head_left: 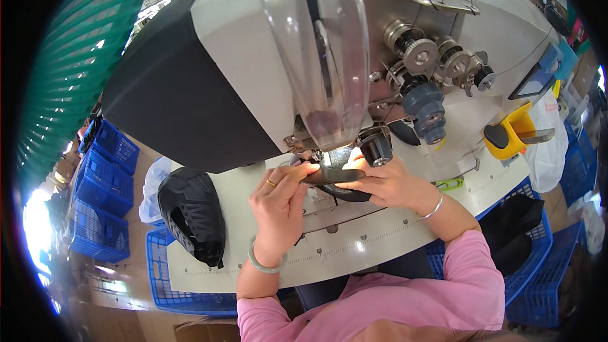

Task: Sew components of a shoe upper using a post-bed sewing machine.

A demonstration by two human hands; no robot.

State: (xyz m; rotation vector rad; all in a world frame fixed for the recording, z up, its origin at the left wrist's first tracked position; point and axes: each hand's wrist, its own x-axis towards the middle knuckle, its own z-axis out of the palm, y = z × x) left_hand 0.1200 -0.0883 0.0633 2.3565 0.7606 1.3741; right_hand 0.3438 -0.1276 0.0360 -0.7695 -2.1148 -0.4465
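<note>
A black piece, apparently a shoe upper (345, 193), lies under the needle area of a large sewing machine (234, 38). My left hand (278, 199) pinches the left end of its dark edge between thumb and fingers. From the other side my right hand (386, 180) grips the right end, its fingertips close to the lit needle area. Part of the piece is hidden by my fingers and the machine head. To the left of my left hand, a black shoe upper (190, 215) rests on the white table (380, 240).
Thread tension knobs (421, 54) jut from the machine. A yellow holder (510, 133) and a green tool (448, 184) are on the right. Blue baskets (190, 301) stand below the table edge; black pieces (513, 225) fill one at right. Blue crates (98, 231) stack at left.
</note>
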